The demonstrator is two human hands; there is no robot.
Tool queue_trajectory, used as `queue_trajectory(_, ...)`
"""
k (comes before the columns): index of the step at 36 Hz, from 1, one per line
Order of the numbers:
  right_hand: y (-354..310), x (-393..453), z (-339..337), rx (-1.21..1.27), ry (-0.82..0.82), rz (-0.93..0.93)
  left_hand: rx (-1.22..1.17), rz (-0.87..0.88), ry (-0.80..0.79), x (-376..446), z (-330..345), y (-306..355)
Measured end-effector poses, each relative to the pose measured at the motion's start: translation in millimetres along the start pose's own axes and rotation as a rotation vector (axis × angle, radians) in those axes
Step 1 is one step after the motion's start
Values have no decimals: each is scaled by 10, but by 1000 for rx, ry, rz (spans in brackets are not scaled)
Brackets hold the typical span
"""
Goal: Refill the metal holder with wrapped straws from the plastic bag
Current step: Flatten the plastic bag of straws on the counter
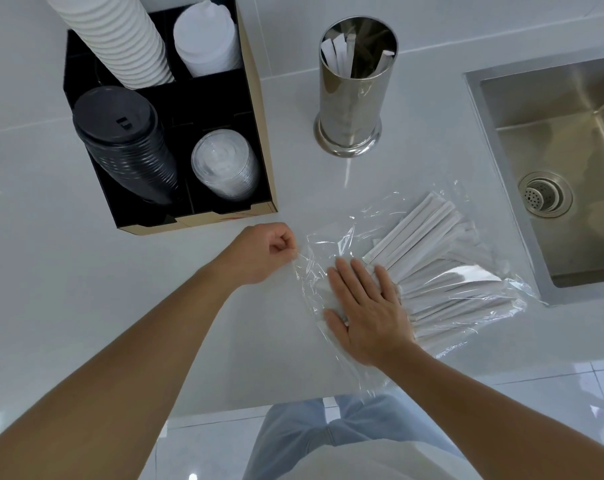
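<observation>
A clear plastic bag [331, 242] lies on the white counter, holding a fanned pile of white paper-wrapped straws [432, 258]. My left hand [264, 252] pinches the bag's left edge between thumb and fingers. My right hand [366, 306] lies flat, fingers spread, pressing on the near ends of the straws through or inside the bag; I cannot tell which. The shiny metal holder [352, 98] stands upright behind the bag, with a few wrapped straws inside it.
A black organiser box [259, 140] at the back left holds stacks of white cups, black lids, white lids and clear lids. A steel sink [553, 140] with a drain is set into the counter at the right. The counter's front edge runs just below the bag.
</observation>
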State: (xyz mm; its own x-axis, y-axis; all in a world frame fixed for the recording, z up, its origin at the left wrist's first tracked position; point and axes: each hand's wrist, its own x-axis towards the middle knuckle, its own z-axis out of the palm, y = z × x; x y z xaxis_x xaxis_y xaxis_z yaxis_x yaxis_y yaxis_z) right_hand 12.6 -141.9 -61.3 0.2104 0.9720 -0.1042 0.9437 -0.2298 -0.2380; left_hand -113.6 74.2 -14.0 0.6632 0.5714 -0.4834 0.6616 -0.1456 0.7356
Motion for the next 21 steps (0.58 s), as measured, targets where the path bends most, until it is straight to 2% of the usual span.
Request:
queue_trajectory(8, -10, 2, -6, -13, -66, 13, 205, 49, 12, 15, 20, 108)
queue_trajectory(21, 2, 10, -16, -2, -82, 16, 54, 35, 5, -193, -44, -140)
